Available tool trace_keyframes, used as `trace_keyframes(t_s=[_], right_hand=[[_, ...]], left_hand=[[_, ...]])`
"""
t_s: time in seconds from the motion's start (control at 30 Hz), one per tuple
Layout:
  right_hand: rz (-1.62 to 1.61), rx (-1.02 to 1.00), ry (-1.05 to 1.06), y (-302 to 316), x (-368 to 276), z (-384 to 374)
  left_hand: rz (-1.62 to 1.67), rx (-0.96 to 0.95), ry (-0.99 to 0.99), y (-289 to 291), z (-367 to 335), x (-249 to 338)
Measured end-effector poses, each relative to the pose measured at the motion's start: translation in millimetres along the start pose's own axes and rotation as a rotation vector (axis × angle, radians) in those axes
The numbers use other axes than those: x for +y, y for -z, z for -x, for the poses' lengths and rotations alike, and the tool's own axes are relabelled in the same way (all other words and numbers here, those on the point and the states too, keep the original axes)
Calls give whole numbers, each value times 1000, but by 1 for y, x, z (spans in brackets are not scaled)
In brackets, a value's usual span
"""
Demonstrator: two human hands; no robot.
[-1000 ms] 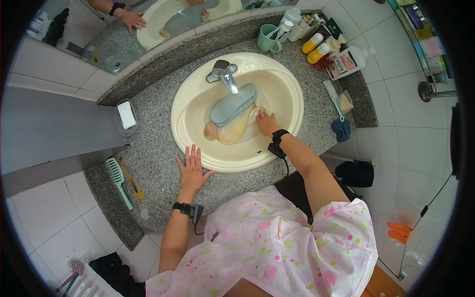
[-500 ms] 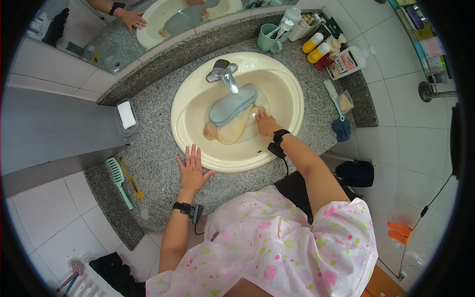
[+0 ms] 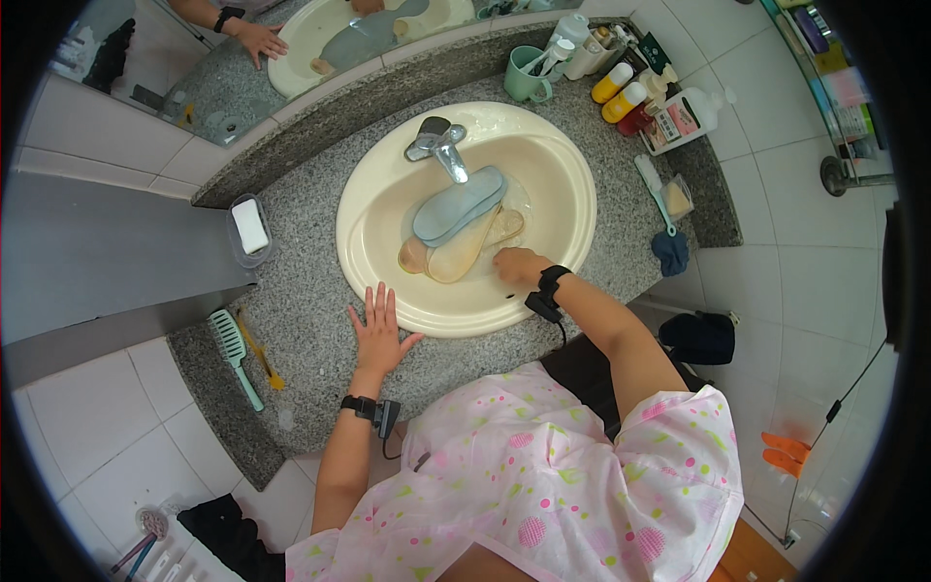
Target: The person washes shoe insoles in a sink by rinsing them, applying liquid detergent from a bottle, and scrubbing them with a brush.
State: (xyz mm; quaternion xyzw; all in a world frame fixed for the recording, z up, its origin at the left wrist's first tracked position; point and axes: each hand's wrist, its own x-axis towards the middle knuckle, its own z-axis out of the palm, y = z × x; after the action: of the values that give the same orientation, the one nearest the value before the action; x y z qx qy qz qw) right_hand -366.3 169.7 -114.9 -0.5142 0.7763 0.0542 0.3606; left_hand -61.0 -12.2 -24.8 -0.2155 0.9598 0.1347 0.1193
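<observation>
A pair of blue-grey insoles [image 3: 461,206] lies stacked in the cream oval washbasin [image 3: 361,184], below the tap [image 3: 444,147]. Partly under them are tan insoles [image 3: 456,260], wet-looking, with rounded ends showing on both sides. My right hand [image 3: 521,269] is inside the basin near its front right wall, just right of the tan insoles and apart from them. Its fingers are curled downward, and whatever they may hold is hidden. My left hand [image 3: 379,335] rests flat with fingers spread on the granite counter, its fingertips at the basin's front left rim.
A soap dish [image 3: 250,226] sits left of the basin, a green hairbrush [image 3: 233,354] nearer me. Behind right stand a green mug [image 3: 525,75] and several bottles [image 3: 624,102]. A brush [image 3: 655,194] lies on the right. A mirror [image 3: 194,58] lines the back.
My right hand has drawn back toward me from the basin's middle, and its outstretched fingers have curled. The right end of a tan insole now shows uncovered. My left hand stays put.
</observation>
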Motion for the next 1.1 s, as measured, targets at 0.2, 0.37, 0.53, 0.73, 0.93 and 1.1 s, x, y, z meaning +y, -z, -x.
trace_keyframes(t_s=[0.2,0.37,0.53,0.73,0.93,1.1], right_hand=[[5,-100,-142,33,-8,14],[228,-22,-122,6,-2,19],[-27,-200,-100,30,-22,26],[-164,-323,-54,25,-19,17],[143,-69,-147,23,-13,22],[-223,-149,91,18,-2,11]], left_hand=[[0,2,-3,-2,1,-1],[-3,14,-10,-2,0,-1],[-2,20,-4,-5,3,-3],[3,42,-8,-3,3,-3],[10,16,-12,-1,1,-2],[-2,35,-15,-1,1,-2]])
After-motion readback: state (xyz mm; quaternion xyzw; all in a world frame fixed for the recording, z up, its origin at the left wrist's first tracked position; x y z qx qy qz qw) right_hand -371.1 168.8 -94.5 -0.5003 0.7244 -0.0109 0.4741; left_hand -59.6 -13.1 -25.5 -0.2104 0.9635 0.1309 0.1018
